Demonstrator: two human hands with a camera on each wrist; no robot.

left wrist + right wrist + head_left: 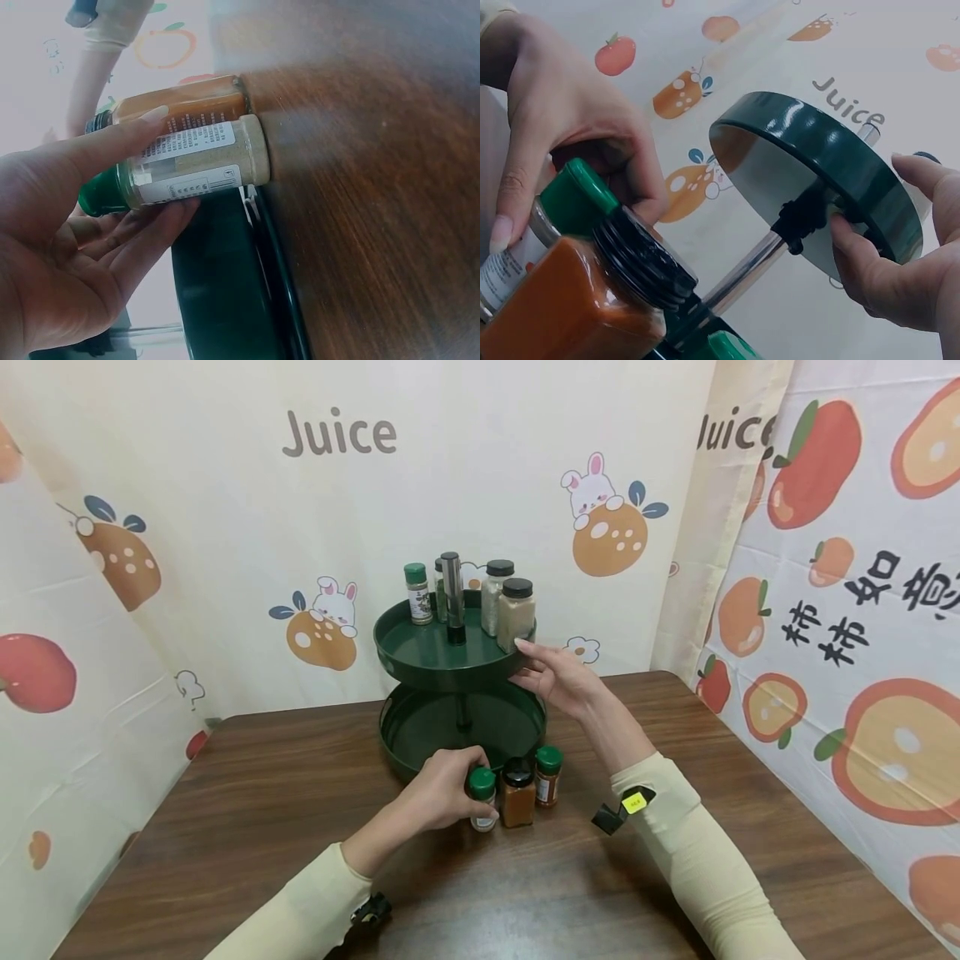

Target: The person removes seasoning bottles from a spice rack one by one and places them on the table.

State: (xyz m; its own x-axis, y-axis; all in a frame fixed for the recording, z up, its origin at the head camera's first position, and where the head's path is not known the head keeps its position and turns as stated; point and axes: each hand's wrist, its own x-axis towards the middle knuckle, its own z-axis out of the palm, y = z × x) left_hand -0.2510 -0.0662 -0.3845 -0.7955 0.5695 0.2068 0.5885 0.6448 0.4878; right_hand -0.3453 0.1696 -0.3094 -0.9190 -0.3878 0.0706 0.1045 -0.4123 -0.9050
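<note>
We seem at the grasping step: left hand [444, 789] pinching the green-capped beige spice jar [202, 161], right hand [561, 679] gripping the upper tray [435, 679]; lifting would need clearance.

Fruit-print backdrop [465, 468] (lettered "Juice") behind brown wood-grain table [262, 777].
</note>
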